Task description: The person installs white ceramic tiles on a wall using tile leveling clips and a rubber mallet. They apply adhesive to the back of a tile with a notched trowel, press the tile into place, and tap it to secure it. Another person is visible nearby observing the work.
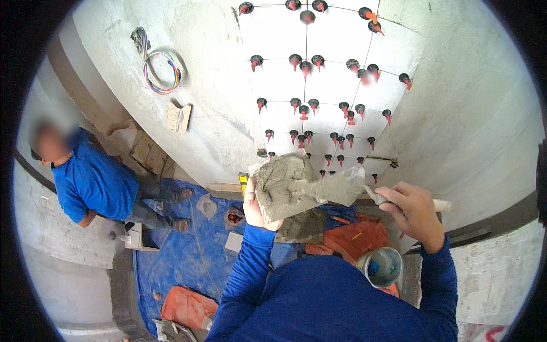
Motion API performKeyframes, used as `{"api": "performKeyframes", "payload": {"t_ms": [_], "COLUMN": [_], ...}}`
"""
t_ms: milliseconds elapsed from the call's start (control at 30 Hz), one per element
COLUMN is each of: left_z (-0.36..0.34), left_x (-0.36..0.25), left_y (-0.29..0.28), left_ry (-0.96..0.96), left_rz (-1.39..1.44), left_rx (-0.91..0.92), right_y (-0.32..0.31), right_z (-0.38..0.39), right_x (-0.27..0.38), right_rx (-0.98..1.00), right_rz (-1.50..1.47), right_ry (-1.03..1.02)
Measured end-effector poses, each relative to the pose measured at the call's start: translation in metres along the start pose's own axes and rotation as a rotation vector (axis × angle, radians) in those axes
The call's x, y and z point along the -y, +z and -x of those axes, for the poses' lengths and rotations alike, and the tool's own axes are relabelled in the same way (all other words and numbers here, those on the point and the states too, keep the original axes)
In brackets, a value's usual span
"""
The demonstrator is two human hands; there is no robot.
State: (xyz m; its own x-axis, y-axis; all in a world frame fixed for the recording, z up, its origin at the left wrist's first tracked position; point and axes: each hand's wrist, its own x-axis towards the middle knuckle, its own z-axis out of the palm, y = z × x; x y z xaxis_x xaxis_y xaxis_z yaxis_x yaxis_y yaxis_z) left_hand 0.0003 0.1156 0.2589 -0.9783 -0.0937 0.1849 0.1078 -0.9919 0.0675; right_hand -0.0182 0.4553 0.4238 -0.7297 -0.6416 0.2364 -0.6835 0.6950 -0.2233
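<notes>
a: head view, left hand [256,206]?
b: grip curled at pale tile's [285,211] left edge, holding it below the wall tiles [279,80], mortar [279,176] on top.
a: right hand [416,214]?
b: grip wrapped round trowel [345,189] handle, mortar-coated blade at tile's right edge.

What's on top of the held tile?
Grey mortar, heaped over most of the tile; the trowel overlaps its right side in view. The face under the mortar is hidden.

Building site: raw plaster wall [213,68], clipped tiles [276,40], loose wires [146,69], tarp [196,251].
</notes>
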Motion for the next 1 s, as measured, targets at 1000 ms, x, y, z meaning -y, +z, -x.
{"api": "performKeyframes", "payload": {"t_ms": [1000], "left_z": [0.028], "left_x": [0.022], "left_y": [-0.027], "left_ry": [-0.136], "left_rz": [0.116], "left_rx": [-0.092], "right_y": [0.013], "right_z": [-0.037], "right_x": [-0.073], "right_rx": [0.198], "right_rz": [-0.337], "right_ry": [-0.089]}}
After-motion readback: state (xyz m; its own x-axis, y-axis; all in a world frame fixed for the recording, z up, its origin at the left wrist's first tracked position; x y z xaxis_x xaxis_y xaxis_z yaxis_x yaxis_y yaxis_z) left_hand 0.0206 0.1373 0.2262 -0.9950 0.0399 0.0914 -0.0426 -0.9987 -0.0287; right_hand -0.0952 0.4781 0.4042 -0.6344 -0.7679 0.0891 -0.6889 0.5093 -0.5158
